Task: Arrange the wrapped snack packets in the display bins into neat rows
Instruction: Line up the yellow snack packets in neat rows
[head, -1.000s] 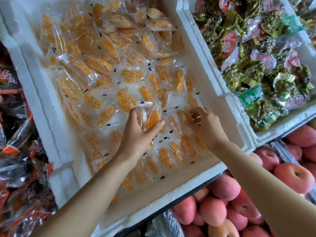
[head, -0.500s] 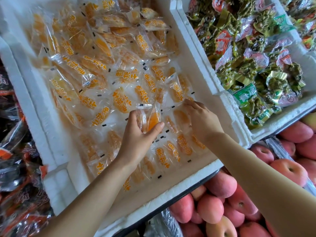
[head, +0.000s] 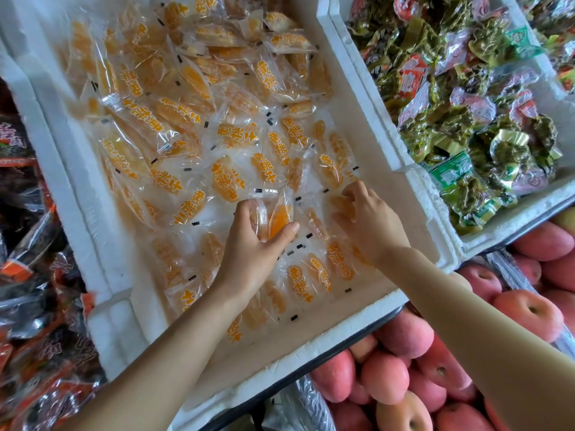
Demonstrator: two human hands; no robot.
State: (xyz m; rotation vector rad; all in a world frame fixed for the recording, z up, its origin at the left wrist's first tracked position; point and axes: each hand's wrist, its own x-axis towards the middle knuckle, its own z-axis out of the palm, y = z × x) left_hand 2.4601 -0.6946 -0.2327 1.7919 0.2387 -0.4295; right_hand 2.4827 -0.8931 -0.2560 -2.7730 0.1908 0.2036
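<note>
At the middle of the bin [head: 326, 334], a packet [head: 275, 217], judged light, slippery and best taken by its sealed edge, is clamped in the left grip [head: 255, 244]; the right grip's [head: 370, 222] state cannot be told.

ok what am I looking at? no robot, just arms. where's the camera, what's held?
No machine: a person works bare-handed, and the single camera sits on their head looking down, so both arms enter from below. The white foam bin holds clear packets of orange snacks, flatter near the front, heaped at the back. The left hand has an upright packet in its grip between thumb and fingers. The right hand lays bent fingers on packets near the bin's right wall; whether it pinches one is unclear. Alongside: a bin of green packets, red fruit below.
</note>
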